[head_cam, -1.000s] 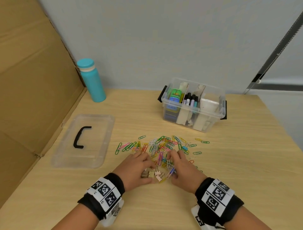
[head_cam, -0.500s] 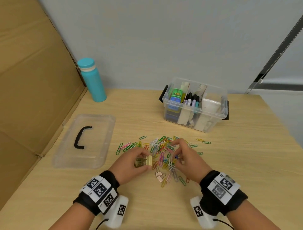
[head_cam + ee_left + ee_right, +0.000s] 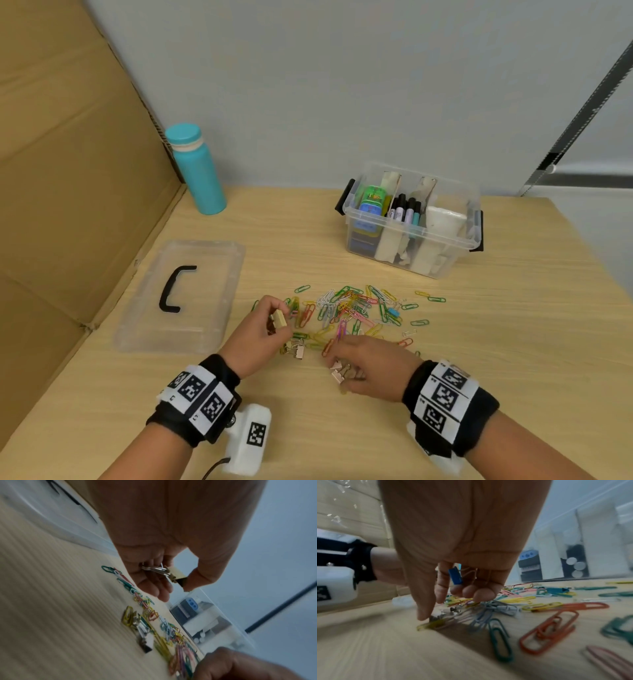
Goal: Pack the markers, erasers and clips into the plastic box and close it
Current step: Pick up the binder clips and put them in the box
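Left hand now lifted off the table toward centre frame, pinching a cream binder clip, right hand drawn back to lower centre, fingers now on a pink binder clip

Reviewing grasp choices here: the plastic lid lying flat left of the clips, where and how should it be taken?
Best by the black handle on top of the lid, from above. The lid lies flat on the table, so its thin edges offer little purchase, whereas the raised handle probably leaves room for fingers to hook under.
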The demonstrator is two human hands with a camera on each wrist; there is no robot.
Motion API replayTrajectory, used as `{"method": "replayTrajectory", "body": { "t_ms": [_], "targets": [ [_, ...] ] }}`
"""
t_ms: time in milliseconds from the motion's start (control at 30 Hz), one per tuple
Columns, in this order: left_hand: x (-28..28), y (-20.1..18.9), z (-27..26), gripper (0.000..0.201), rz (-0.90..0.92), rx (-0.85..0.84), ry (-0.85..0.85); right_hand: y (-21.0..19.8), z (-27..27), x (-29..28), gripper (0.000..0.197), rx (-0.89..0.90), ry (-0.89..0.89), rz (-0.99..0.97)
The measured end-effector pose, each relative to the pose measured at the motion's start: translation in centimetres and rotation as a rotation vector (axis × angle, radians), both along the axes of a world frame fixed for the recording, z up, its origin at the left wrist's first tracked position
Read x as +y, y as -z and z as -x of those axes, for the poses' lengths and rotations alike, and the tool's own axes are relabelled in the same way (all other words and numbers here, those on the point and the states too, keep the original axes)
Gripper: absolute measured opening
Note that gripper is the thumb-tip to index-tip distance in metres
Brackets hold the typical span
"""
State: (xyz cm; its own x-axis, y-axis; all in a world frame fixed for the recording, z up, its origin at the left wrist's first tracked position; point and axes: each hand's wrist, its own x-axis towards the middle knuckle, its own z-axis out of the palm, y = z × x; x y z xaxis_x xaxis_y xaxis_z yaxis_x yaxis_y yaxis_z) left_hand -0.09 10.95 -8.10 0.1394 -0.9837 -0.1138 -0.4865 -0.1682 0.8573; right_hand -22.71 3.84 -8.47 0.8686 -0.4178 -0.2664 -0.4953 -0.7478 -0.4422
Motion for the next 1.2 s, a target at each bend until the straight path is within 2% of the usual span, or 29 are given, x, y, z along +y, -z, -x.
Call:
{"method": "replayTrajectory", "body": {
  "t_ms": [200,333,467,567,633,700,800,933,1000,1100,1200],
  "targets": [
    [1.0,0.7,1.1,0.017,-0.081,-0.317,0.202,0.5,-0.5,0.2,0.030,-0.011,-0.031,0.067],
    [1.0,1.1,1.5,0.022,-0.073,-0.521,0.235,0.6,-0.6,0.6,0.030,-0.010,-0.026,0.081],
    [0.9,1.3,1.7,0.022,-0.067,-0.574,0.235,0.6,-0.8,0.7,0.028,-0.014,-0.001,0.086],
    [0.9,1.1,1.8,0.021,-0.048,-0.580,0.231,0.6,-0.9,0.5,0.026,-0.091,0.049,0.002],
    [0.9,1.0,1.5,0.018,-0.024,-0.503,0.196,0.4,-0.9,0.2,0.021,-0.200,0.162,-0.127],
    [0.7,0.7,0.9,0.016,-0.011,-0.375,0.133,0.1,-0.5,-0.3,0.014,-0.325,0.348,-0.298],
    [0.4,-0.1,-0.2,0.016,0.020,-0.185,0.015,-0.3,0.2,-1.5,0.009,-0.425,0.591,-0.564],
    [0.3,-1.1,-1.2,0.011,-0.013,0.021,-0.073,-1.0,0.4,-2.2,0.023,-0.652,0.838,-1.176],
    [0.3,-1.3,-1.6,0.009,-0.019,0.125,-0.115,-1.2,0.6,-2.2,0.031,-0.728,0.839,-1.335],
    [0.4,-1.5,-1.7,0.018,-0.052,0.240,-0.170,-1.3,0.3,-2.1,0.035,-0.723,0.829,-1.321],
    [0.6,-1.4,-1.6,0.023,-0.116,0.364,-0.192,-1.0,-0.1,-1.7,0.027,-0.523,0.728,-0.945]
  ]
}}
